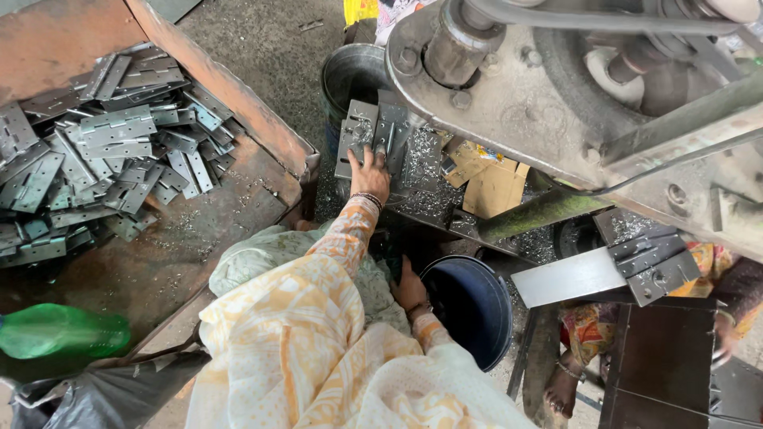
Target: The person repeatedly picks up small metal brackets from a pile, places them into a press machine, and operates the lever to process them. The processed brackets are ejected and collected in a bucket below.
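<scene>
Grey steel hinge (373,137) is lying on the press bed under the machine, and the left hand (370,175) is pressing on it with fingers spread flat, not clenched. Right hand (408,287) is resting at the rim of the blue bucket (477,306); whether it is grasping anything cannot be told. Hinges (103,151) are lying heaped in the rusty tray (238,103) at left.

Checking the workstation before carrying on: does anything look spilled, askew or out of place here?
Yes. Shiny metal shavings are strewn over the press bed around the grey metal hinge plate under the left hand. A green plastic bottle lies tipped on its side beside the loosely heaped grey metal hinges.
</scene>
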